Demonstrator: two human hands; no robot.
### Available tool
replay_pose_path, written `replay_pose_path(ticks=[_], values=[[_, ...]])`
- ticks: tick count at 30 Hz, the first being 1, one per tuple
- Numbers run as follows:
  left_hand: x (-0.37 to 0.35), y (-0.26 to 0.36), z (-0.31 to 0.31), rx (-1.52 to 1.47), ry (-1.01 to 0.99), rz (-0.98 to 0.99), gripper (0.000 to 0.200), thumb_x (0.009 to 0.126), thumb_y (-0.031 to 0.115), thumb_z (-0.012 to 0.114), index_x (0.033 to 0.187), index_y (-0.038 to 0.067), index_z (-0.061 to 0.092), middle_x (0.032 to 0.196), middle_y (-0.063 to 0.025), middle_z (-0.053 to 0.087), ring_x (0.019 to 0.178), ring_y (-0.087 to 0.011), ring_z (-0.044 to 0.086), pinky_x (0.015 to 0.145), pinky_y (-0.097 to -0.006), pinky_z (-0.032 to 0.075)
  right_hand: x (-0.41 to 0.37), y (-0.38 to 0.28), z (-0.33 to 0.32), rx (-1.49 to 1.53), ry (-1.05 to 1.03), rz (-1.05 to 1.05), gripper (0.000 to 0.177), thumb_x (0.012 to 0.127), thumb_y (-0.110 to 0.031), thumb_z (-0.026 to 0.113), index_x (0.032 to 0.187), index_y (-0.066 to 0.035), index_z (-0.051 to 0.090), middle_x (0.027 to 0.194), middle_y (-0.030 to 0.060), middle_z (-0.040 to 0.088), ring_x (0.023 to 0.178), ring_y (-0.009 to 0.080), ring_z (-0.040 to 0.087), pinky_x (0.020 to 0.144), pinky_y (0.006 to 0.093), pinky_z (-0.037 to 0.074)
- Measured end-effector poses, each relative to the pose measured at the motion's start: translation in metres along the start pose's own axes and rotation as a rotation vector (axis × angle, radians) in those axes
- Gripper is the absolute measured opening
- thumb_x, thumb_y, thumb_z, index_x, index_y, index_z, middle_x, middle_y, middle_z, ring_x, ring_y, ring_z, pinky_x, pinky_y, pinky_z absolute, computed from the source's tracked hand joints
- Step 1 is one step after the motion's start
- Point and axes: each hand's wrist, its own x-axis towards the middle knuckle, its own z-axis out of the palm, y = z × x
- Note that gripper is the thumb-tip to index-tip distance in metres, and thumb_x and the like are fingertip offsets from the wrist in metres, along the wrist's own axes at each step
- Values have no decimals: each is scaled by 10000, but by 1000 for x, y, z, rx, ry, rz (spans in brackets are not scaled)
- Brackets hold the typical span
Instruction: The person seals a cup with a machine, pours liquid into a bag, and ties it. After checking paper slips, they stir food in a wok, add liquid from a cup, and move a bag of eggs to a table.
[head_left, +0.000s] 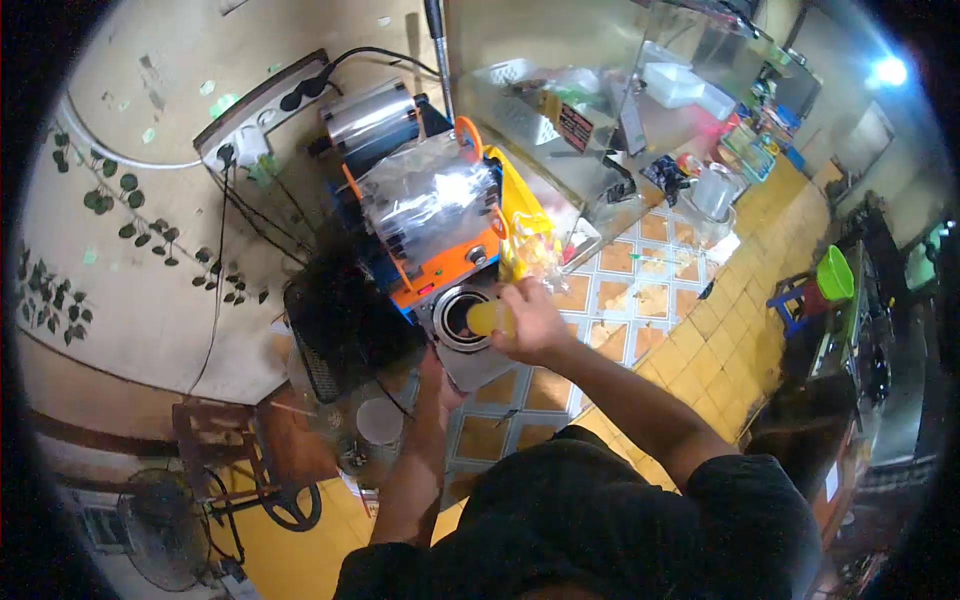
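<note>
One yellow cup (483,318) pinched in right hand (531,322) grip; left hand (438,383) grip unclear.

Right hand (530,322) is gripping, fingers curled, arm lying outstretched; left hand (437,378) is resting lower, fingers partly hidden.

place: small drink stall or street-side shop | signs: orange cup-sealing machine (440,235) with film roll on a tiled counter (620,290) | glass display case (600,110) holding containers | power strip (265,115) on wall | plastic stool (790,300) and fan (165,525) nearby
</note>
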Motion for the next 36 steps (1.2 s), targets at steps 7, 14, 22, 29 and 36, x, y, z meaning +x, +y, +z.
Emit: replay_pose_path(ticks=[7, 14, 22, 29, 36], values=[[-62, -75, -22, -5, -47, -112, 602, 961, 571, 308, 1306, 112, 492, 1228, -80, 590, 1160, -291, 548, 930, -499, 454, -63, 83, -54, -264, -394, 300, 694, 684, -319, 755, 1281, -88, 487, 1176, 242, 476, 1086, 417, 488, 921, 495, 462], [-49, -106, 22, -164, 207, 172, 501, 965, 450, 431, 1298, 76, 461, 1237, -97, 556, 1191, -317, 516, 984, -507, 424, -70, 221, -25, -403, -358, 404, 742, 676, -416, 773, 1296, -123, 488, 1209, 259, 485, 1106, 461, 485, 919, 531, 461], [39, -89, 32, -32, 328, 736, 374, 907, 205, 553, 1226, 17, 503, 1227, -105, 557, 1145, -281, 529, 1006, -412, 433, -57, 285, -61, -113, -283, 159, 739, 781, -551, 680, 1324, -87, 493, 1368, 235, 439, 1219, 438, 454, 1022, 520, 384], [123, -56, 60, 7, 505, 841, 330, 862, 67, 493, 1189, 24, 509, 1082, -101, 605, 1014, -248, 576, 924, -401, 475, 83, 306, -83, 21, -207, -247, 287, 888, -278, 558, 1079, -75, 628, 981, 147, 671, 879, 386, 646, 782, 534, 499], [96, -97, -30, 932, 564, 564, 478, 936, 272, 539, 1369, 127, 397, 1076, -78, 525, 920, -223, 547, 797, -380, 488, 232, 410, 170, -675, -230, -665, 318, 874, -413, 580, 893, -117, 695, 927, 77, 699, 811, 259, 657, 805, 403, 526]])
